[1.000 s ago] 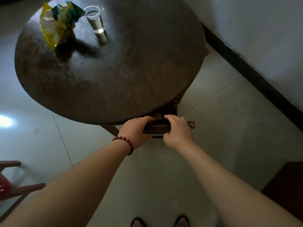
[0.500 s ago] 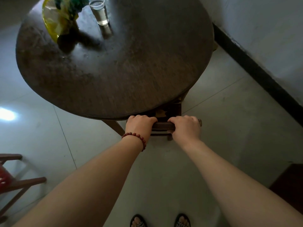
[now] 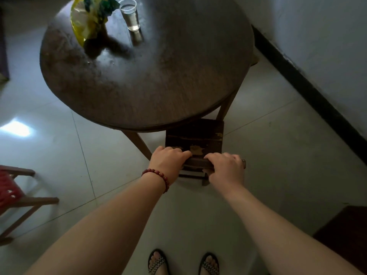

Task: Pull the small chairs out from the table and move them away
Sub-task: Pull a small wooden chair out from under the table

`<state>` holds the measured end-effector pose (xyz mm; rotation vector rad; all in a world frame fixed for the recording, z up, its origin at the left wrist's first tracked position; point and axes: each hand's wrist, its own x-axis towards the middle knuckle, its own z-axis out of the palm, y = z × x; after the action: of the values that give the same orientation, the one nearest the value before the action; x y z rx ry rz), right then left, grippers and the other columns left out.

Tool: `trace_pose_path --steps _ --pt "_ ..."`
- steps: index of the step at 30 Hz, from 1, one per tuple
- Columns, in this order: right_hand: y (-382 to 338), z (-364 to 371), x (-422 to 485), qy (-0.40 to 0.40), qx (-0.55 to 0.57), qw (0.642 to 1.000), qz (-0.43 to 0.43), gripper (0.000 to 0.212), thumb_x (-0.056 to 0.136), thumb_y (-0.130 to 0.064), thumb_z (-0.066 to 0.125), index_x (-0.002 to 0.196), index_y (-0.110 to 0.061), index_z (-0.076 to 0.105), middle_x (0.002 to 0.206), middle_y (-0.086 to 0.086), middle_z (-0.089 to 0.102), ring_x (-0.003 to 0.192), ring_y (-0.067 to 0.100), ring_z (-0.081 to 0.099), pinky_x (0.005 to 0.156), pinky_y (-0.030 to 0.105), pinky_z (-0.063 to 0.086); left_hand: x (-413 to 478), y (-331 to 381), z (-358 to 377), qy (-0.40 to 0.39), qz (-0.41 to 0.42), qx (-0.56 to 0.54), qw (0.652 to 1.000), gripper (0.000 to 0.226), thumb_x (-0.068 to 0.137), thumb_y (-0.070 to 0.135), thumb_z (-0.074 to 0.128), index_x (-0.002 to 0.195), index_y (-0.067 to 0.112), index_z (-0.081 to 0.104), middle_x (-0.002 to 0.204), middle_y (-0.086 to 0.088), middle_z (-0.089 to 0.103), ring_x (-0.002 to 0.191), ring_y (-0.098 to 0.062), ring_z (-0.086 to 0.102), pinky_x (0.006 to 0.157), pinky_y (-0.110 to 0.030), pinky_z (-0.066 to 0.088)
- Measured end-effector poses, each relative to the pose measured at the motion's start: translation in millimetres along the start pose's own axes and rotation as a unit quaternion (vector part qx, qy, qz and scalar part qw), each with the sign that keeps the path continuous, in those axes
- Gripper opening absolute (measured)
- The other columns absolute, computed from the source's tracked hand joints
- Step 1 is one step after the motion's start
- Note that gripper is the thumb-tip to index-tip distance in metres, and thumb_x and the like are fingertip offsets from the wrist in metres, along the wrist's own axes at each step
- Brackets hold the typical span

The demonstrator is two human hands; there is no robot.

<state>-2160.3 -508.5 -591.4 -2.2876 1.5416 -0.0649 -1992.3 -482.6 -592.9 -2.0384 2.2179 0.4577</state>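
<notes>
Both hands clamped on the chair's top rail [image 3: 197, 162]. My left hand [image 3: 167, 160] wraps the left end, fingers curled over the front edge; beaded bracelet [image 3: 158, 176] on that wrist. My right hand [image 3: 226, 165] wraps the right end, knuckles up, rail tip poking out just past it.

Small chair [image 3: 195, 140]: dark wood, worn paint patches on the seat. The near part of the seat is in the open; its far edge sits under the rim of the round table [image 3: 151, 76]. Chair back faces me, lower rungs visible between my hands. It sits between two table legs, one at left [image 3: 139, 142] and one at right [image 3: 226, 105].

On the tabletop, far side: a clear plastic cup [image 3: 131, 15] with some liquid in it, just beside a crumpled yellow-green bag [image 3: 89, 18].

Floor is pale tile. A second chair [image 3: 15, 195] with a red woven seat stands at the left edge, well apart from the table. Wall with dark baseboard [image 3: 307, 92] runs along the right. My sandalled feet [image 3: 158, 262] at the bottom, behind the chair.
</notes>
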Motion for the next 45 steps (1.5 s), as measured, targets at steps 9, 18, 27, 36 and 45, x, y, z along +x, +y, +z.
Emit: trace_pose_path --steps 9,18,27,36,45 --pt "-2 4 -67 0.005 -0.009 0.999 -0.04 0.023 0.08 -0.018 0.063 0.099 -0.031 0.061 0.089 -0.01 0.065 0.087 0.018 0.054 0.08 0.031 0.026 -70 27 13 0.018 -0.017 0.015 1.0 0.027 0.091 0.027 0.054 0.117 0.034 0.05 0.089 0.008 0.061 0.082 -0.016 0.057 0.081 -0.032 0.043" --pt "-36 30 -156 0.028 -0.016 0.999 -0.041 0.021 0.078 -0.018 0.063 0.097 -0.029 0.062 0.089 -0.007 0.066 0.087 0.021 0.056 0.078 0.033 0.029 -163 28 37 0.019 0.006 -0.016 1.0 0.028 0.089 0.027 0.055 0.116 0.035 0.05 0.093 0.008 0.062 0.084 -0.016 0.057 0.078 -0.031 0.04" --pt "-55 62 -247 0.016 0.001 0.999 -0.037 0.029 0.078 -0.015 0.065 0.102 -0.029 0.062 0.095 -0.009 0.067 0.092 0.019 0.057 0.079 0.032 0.03 -251 41 75 0.011 0.004 -0.006 1.0 0.033 0.087 0.028 0.057 0.116 0.039 0.045 0.095 0.01 0.061 0.086 -0.017 0.058 0.078 -0.035 0.039" --pt "-30 73 -293 0.011 -0.003 0.999 -0.047 0.028 0.076 -0.013 0.069 0.101 -0.025 0.066 0.094 -0.006 0.069 0.092 0.02 0.06 0.08 0.033 0.033 -284 81 107 -0.007 -0.014 -0.033 0.999 0.032 0.092 0.028 0.051 0.121 0.038 0.042 0.102 0.009 0.061 0.09 -0.017 0.058 0.08 -0.034 0.039" --pt "-13 73 -310 -0.001 -0.002 0.999 -0.05 0.026 0.08 -0.02 0.068 0.105 -0.026 0.064 0.099 -0.007 0.068 0.096 0.018 0.058 0.082 0.032 0.031 -291 104 115 -0.014 -0.024 -0.035 0.999 0.032 0.093 0.029 0.05 0.122 0.038 0.043 0.103 0.009 0.062 0.09 -0.017 0.057 0.081 -0.035 0.038"
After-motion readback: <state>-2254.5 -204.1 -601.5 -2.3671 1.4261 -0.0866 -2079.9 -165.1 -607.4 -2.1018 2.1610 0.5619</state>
